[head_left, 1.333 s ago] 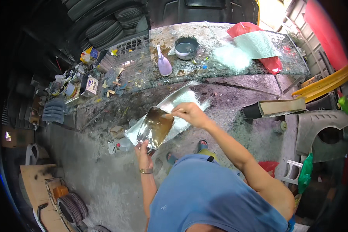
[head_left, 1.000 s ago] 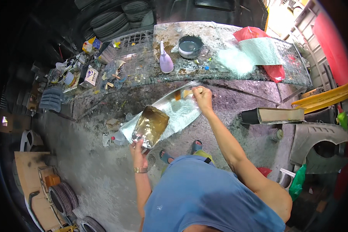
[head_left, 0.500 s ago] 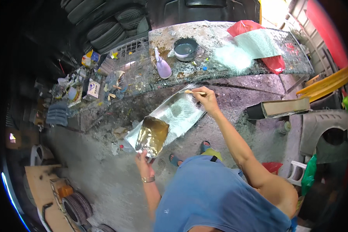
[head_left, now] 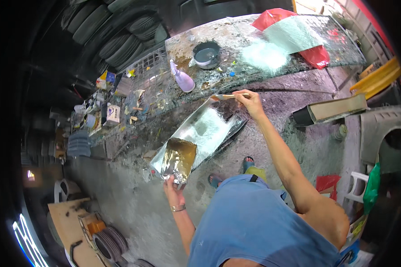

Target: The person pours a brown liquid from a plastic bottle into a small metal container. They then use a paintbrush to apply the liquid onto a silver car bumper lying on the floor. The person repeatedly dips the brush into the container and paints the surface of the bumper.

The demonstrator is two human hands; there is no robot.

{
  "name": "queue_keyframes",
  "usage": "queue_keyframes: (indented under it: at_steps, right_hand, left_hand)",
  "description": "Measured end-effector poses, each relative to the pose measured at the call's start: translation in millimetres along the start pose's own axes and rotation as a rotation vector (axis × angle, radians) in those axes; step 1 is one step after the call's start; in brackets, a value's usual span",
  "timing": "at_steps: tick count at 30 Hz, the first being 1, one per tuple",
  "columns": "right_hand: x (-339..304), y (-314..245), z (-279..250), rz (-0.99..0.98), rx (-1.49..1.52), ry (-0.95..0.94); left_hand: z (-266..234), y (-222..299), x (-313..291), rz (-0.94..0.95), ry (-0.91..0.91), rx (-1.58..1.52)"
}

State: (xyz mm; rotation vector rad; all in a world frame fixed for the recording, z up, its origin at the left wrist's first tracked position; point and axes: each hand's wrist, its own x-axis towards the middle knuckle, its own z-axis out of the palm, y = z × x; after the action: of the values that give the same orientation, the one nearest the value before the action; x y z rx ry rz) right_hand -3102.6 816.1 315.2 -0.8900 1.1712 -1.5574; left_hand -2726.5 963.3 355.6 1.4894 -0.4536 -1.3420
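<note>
My right hand [head_left: 250,105] pinches the wooden handle of a paintbrush [head_left: 223,96]. Its bristles point left, at the far left corner of a long panel. Whitish, glossy fibre matting [head_left: 206,123] covers much of this panel, with a darker wet-looking patch near its middle; a dark edge [head_left: 233,132] shows along its right side. My left hand [head_left: 173,190] grips the near end of a foil-like tray [head_left: 173,171] with amber-brown liquid in it, held over the panel's near end. The left thumb lies along the tray's rim; the other fingers are partly hidden beneath.
Beyond the panel, a stained bench [head_left: 240,33] carries a lilac squeeze bottle [head_left: 183,81], a black bowl [head_left: 206,55], white fibre [head_left: 265,55] and red plastic [head_left: 316,57]. Boxes [head_left: 113,113] crowd the left; a long trough-shaped part [head_left: 332,111] lies right.
The view has shifted, placing the bench higher. My right hand has drawn the brush slightly toward the panel's far left corner. The left hand keeps its hold on the tray.
</note>
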Motion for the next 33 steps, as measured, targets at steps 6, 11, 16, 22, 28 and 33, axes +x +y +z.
queue_keyframes:
  at_steps: [6,11,16,22,28,33]
  right_hand:
    - [-54,-74,48,-0.08,-0.148,-0.371]
    - [-74,-53,123,-0.542,-0.748,-0.839]
    - [-70,-45,130,-0.206,-0.535,-0.752]
    - [-43,-40,103,0.103,-0.388,-0.523]
    - [-31,21,104,-0.085,-0.413,-0.319]
    - [-30,-7,81,-0.013,-0.332,-0.187]
  left_hand:
    - [12,-1,-4,-0.009,0.042,-0.032]
    - [22,-7,0,-0.009,0.091,-0.01]
    - [15,-5,1,-0.004,0.099,-0.021]
    - [-1,13,-2,-0.019,0.137,-0.1]
    - [-27,10,5,-0.011,0.129,-0.113]
    - [-31,12,8,-0.044,0.123,-0.084]
